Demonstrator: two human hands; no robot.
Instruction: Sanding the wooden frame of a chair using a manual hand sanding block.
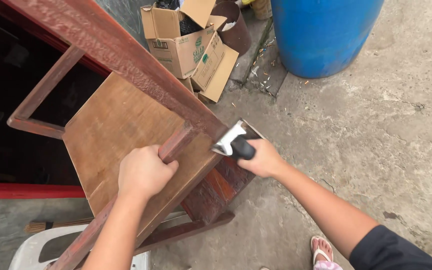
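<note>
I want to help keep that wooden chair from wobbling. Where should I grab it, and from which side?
Grab a reddish-brown rail of the wooden chair, probably from above and the near side. The left hand already wraps one such rail: it is narrow enough for fingers to close round, and bare. Stay clear of the corner where the right hand presses the metal scraper against the wood.

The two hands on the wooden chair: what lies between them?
In the head view, between the left hand and the right hand lies the chair's reddish rail and seat edge, with the scraper's metal blade against the frame.
</note>
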